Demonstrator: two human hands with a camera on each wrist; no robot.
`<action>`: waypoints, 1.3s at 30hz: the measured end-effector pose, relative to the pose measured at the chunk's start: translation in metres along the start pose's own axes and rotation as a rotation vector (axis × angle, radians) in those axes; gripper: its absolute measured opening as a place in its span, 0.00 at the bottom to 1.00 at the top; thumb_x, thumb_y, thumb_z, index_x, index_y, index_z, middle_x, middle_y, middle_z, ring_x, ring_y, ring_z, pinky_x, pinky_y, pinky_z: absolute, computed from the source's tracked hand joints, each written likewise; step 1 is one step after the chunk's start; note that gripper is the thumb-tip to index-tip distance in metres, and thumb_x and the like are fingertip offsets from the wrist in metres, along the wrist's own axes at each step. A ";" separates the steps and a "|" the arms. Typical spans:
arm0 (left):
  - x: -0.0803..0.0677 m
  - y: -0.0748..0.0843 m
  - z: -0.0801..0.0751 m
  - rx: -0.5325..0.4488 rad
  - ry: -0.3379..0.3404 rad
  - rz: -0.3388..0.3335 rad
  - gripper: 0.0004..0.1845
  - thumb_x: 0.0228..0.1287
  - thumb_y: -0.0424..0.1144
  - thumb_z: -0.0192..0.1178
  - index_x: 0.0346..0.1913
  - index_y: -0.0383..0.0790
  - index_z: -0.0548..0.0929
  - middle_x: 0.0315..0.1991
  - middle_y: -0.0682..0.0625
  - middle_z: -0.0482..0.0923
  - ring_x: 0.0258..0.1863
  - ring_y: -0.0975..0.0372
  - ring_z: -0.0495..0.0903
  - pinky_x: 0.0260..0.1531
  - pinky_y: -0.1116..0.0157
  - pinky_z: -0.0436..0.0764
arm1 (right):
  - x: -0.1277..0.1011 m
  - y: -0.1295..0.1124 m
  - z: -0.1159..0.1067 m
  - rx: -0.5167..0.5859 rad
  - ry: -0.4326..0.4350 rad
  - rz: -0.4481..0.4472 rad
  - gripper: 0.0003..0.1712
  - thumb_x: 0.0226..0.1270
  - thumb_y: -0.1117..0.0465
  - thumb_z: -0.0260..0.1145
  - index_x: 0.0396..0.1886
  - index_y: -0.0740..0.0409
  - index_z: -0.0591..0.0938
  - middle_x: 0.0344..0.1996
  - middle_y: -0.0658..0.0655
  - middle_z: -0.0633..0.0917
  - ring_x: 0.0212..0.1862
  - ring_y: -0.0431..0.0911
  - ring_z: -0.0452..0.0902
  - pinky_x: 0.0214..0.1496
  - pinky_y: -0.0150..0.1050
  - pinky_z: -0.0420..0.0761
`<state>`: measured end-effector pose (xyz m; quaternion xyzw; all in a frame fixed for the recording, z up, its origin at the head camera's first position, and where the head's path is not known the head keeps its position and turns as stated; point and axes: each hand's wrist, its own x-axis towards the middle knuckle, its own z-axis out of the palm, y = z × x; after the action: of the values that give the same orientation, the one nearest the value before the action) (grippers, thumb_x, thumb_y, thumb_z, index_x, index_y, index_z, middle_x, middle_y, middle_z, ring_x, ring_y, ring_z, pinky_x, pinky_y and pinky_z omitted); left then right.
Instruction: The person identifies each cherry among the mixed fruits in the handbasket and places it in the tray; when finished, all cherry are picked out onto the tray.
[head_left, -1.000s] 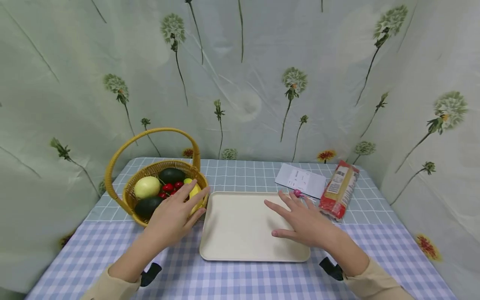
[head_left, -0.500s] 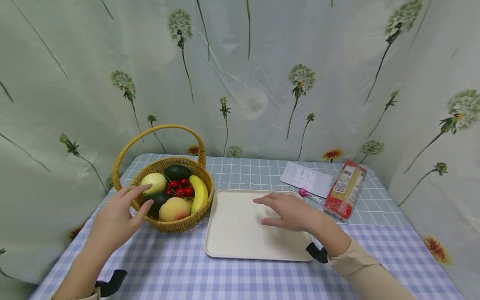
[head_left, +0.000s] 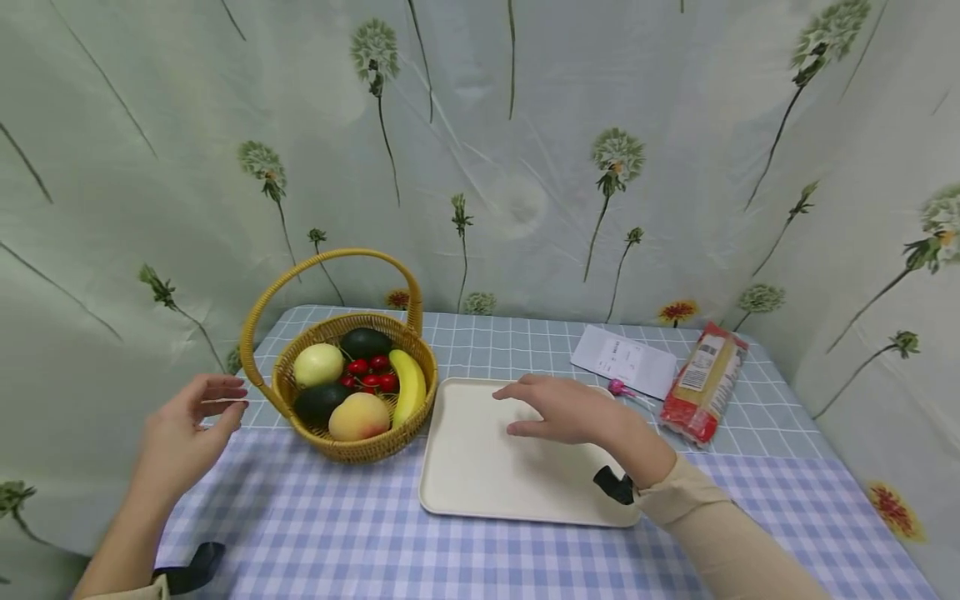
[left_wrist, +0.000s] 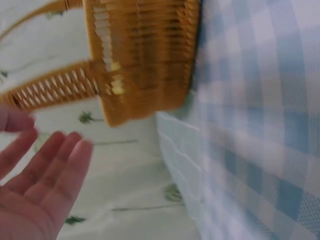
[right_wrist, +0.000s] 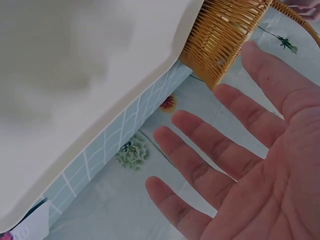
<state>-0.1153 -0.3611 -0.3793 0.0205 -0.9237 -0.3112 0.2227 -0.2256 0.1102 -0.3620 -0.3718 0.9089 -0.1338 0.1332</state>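
My left hand point(head_left: 183, 433) hovers left of the yellow wicker basket point(head_left: 352, 452), its fingers relaxed and holding nothing. In the left wrist view the basket point(left_wrist: 145, 55) stands just beyond the fingertips, apart from them. The basket holds a peach point(head_left: 359, 417), a banana point(head_left: 407, 387), red cherries point(head_left: 380, 364), two dark green avocado-like fruits point(head_left: 366, 342) and a pale yellow-green round fruit point(head_left: 318, 365). Over the cream tray point(head_left: 480, 487) hangs my right hand point(head_left: 566, 410), fingers extended, with nothing in it. The right wrist view shows its palm point(right_wrist: 270, 200) and spread fingers.
Behind the tray's right side lie a white labelled card or packet point(head_left: 624, 360) and a pink-headed lollipop point(head_left: 617, 387). A red and clear noodle packet point(head_left: 705, 383) rests farther right. The basket's tall handle point(head_left: 330, 255) arches above it. A floral curtain backs the table.
My left hand has moved left from over the basket to beside it, uncovering the fruit. My right hand has shifted slightly left over the tray. The view has turned a little left.
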 end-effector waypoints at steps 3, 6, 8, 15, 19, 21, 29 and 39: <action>0.003 -0.008 0.005 -0.063 -0.150 -0.085 0.22 0.78 0.39 0.65 0.68 0.32 0.79 0.60 0.31 0.85 0.41 0.94 0.73 0.35 0.80 0.81 | 0.004 -0.002 0.000 0.014 -0.011 -0.012 0.29 0.79 0.47 0.69 0.74 0.50 0.79 0.69 0.59 0.82 0.66 0.55 0.82 0.70 0.56 0.80; 0.002 -0.010 0.013 -0.172 -0.241 -0.193 0.29 0.80 0.45 0.64 0.72 0.27 0.74 0.66 0.25 0.78 0.41 0.89 0.77 0.37 0.74 0.87 | 0.007 -0.004 0.000 0.023 -0.020 -0.024 0.29 0.79 0.47 0.69 0.74 0.51 0.80 0.68 0.60 0.83 0.66 0.55 0.82 0.71 0.56 0.80; 0.000 -0.008 0.021 -0.232 -0.228 -0.242 0.31 0.79 0.47 0.65 0.71 0.27 0.75 0.63 0.29 0.80 0.41 0.87 0.80 0.38 0.72 0.89 | 0.008 -0.005 0.000 0.026 -0.022 -0.028 0.29 0.79 0.48 0.69 0.74 0.52 0.80 0.68 0.60 0.83 0.67 0.55 0.82 0.72 0.56 0.80; -0.016 0.007 0.049 -0.398 -0.085 -0.367 0.27 0.74 0.45 0.71 0.61 0.31 0.72 0.47 0.66 0.77 0.41 0.82 0.84 0.37 0.69 0.90 | 0.012 -0.008 0.000 0.001 -0.028 -0.031 0.28 0.79 0.48 0.69 0.72 0.52 0.81 0.68 0.57 0.84 0.68 0.55 0.81 0.72 0.55 0.79; -0.019 0.018 0.061 -0.287 0.051 -0.378 0.21 0.70 0.46 0.74 0.50 0.34 0.77 0.43 0.58 0.79 0.37 0.86 0.79 0.31 0.74 0.87 | 0.017 -0.011 0.000 0.002 -0.045 -0.037 0.27 0.79 0.48 0.69 0.72 0.52 0.81 0.68 0.57 0.84 0.69 0.54 0.81 0.74 0.54 0.78; -0.018 0.022 0.065 -0.225 0.115 -0.370 0.18 0.68 0.45 0.76 0.45 0.36 0.80 0.39 0.58 0.81 0.35 0.87 0.78 0.28 0.76 0.85 | 0.020 -0.013 0.000 0.005 -0.053 -0.046 0.27 0.80 0.48 0.69 0.72 0.53 0.82 0.67 0.57 0.85 0.69 0.53 0.81 0.75 0.54 0.77; -0.014 0.022 0.062 -0.281 0.100 -0.416 0.23 0.68 0.36 0.74 0.58 0.33 0.73 0.53 0.41 0.81 0.35 0.86 0.78 0.29 0.74 0.87 | 0.028 -0.019 -0.001 0.031 -0.086 -0.054 0.27 0.80 0.50 0.69 0.72 0.54 0.81 0.68 0.56 0.85 0.70 0.53 0.81 0.75 0.53 0.77; 0.021 0.016 0.039 -0.171 -0.292 -0.406 0.46 0.73 0.39 0.67 0.84 0.27 0.53 0.76 0.22 0.62 0.71 0.31 0.74 0.42 0.68 0.85 | 0.038 -0.021 -0.001 0.049 -0.126 -0.055 0.26 0.80 0.50 0.69 0.71 0.53 0.82 0.67 0.57 0.86 0.67 0.55 0.83 0.70 0.55 0.81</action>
<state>-0.1494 -0.3302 -0.3891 0.1415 -0.8933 -0.4260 0.0211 -0.2393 0.0688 -0.3592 -0.4010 0.8845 -0.1360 0.1958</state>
